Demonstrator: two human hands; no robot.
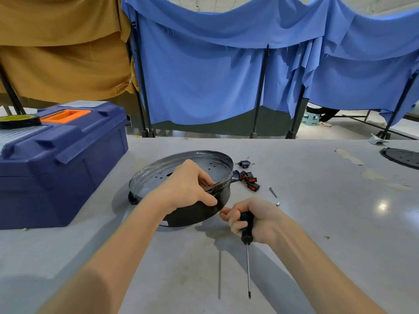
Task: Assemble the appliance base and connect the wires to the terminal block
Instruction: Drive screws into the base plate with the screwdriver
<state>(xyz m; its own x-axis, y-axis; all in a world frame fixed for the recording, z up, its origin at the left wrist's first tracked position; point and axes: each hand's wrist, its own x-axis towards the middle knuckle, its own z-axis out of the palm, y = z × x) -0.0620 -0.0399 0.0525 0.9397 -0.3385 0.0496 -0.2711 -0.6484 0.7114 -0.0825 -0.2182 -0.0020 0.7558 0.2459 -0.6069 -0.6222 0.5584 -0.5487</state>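
Note:
A round black appliance base [195,214] with a perforated metal plate [158,180] inside sits tilted on the grey table [317,223]. My left hand [188,186] grips its near rim, thumb on the outer wall, fingers curled inside over thin wires. My right hand [254,220] holds a screwdriver [246,232] by its black and teal handle, shaft pointing toward me; its fingertips touch the base's wall. Red rocker switches [250,180] and a black socket part [244,164] lie just right of the base.
A blue toolbox [61,164] with an orange handle stands at the left, a tape roll [19,121] on its lid. A screw [273,192] and a small nut [278,204] lie by the switches. A black perforated disc [401,157] sits at the far right edge. Blue and tan cloth screens hang behind.

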